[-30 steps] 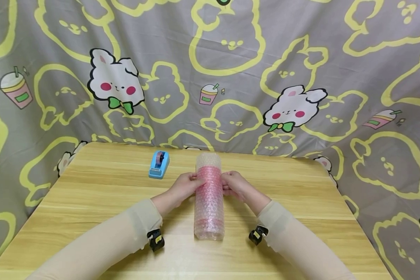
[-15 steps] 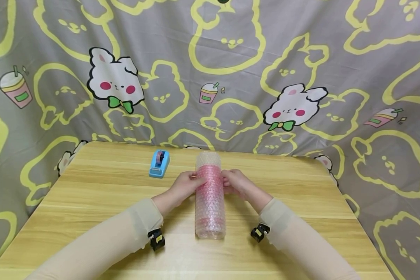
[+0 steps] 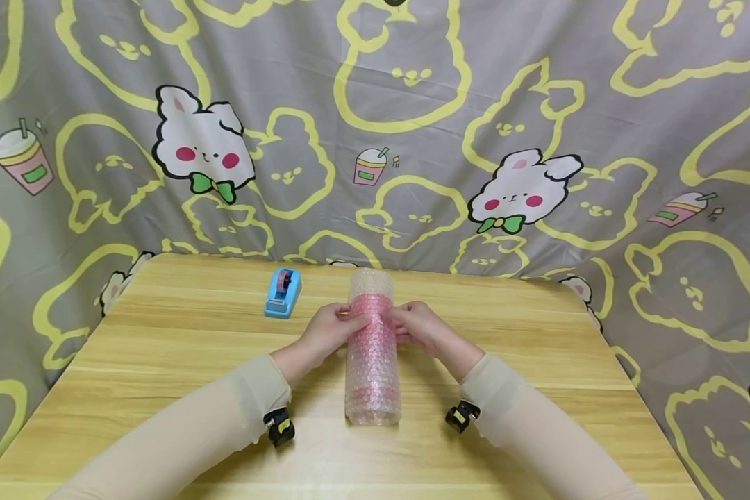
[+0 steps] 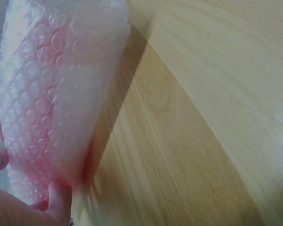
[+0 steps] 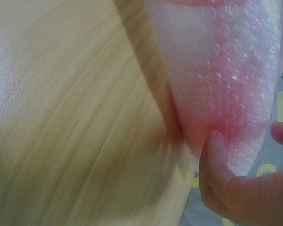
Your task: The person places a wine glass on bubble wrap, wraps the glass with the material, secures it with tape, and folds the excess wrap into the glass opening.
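A long roll of bubble wrap (image 3: 372, 364) lies lengthwise in front of me, with something pink and red showing through it. My left hand (image 3: 325, 335) holds its left side near the far half, thumb (image 4: 60, 200) pressed on the bubbly surface. On the opposite side my right hand (image 3: 428, 330) grips it at about the same height, with the thumb (image 5: 217, 150) against the wrap. Fingers of both hands are partly hidden behind the roll. The wrapped thing inside is too blurred by the bubbles to make out.
A blue tape dispenser (image 3: 282, 293) with a reddish tape roll stands to the left, toward the far edge of the wooden table (image 3: 181, 333). A grey curtain (image 3: 312, 90) with cartoon prints hangs behind and along both sides.
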A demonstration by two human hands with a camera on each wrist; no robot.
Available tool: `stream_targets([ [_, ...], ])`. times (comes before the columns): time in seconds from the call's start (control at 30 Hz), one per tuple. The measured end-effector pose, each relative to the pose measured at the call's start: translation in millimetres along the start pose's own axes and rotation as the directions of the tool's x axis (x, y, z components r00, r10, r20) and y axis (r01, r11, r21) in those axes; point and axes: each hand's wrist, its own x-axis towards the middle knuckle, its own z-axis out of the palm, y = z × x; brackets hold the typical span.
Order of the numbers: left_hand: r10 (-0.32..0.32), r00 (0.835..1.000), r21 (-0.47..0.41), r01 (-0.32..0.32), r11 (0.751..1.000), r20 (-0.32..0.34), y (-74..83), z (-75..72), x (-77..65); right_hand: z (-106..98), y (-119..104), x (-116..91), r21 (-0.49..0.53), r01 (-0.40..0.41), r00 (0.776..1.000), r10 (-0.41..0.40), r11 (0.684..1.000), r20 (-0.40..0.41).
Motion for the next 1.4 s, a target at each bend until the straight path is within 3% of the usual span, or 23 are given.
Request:
stream_targets([
  [0.4,-0.074,0.996,0.024,0.075,0.997,-0.043,3.0,1.5,-0.3,1.2,1.5,-2.1,-0.030,-0.021,1.000,0.021,0.999,-0.014],
  [0.73,-0.060,0.998,-0.020,0.060,0.998,-0.026,2.2,1.5,0.2,-0.6,3.2,-1.3,-0.048,-0.027,1.000,0.027,0.998,-0.013],
  [1.07,-0.068,0.998,0.079,0.068,0.995,-0.004,-1.4,-0.1,1.4,-2.3,4.8,0.4,-0.026,-0.024,1.000,0.024,0.999,0.007],
  [1.4,-0.068,0.997,0.090,0.066,0.994,0.024,-0.9,-1.1,1.2,-3.7,3.7,-0.7,-0.032,-0.033,0.999,0.034,0.999,0.024],
])
